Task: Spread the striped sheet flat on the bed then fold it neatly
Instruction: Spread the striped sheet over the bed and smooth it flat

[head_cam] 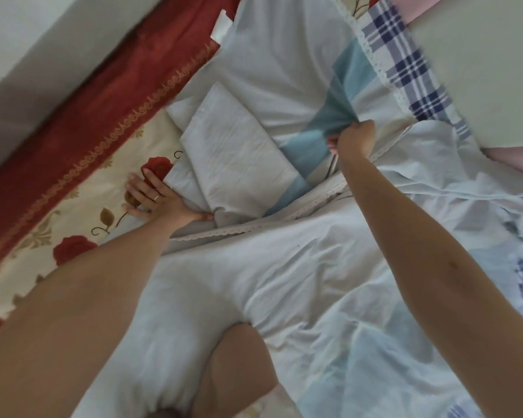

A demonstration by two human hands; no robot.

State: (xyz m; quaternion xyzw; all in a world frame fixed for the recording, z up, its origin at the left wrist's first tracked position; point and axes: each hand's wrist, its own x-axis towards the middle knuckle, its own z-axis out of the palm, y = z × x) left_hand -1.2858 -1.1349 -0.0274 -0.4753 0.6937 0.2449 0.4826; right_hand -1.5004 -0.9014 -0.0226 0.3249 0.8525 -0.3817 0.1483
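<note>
The bed (73,206) carries a cream cover printed with red roses, with a red border. The striped sheet (254,282), pale with blue bands and a lace edge, lies rumpled across the bed, one part folded over at the left. A blue plaid cloth (405,64) lies beyond it. The right hand (355,140) grips a bunched blue band, fingers curled tight. The left hand (169,203) rests flat at the folded edge, fingers straight and spread. A ring (156,197) shows on one finger.

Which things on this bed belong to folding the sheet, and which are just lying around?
In the job: striped sheet, right hand gripping its blue stripe, left hand at its folded edge.
Lying about: rose bedspread, checked cloth, pink cloth.
</note>
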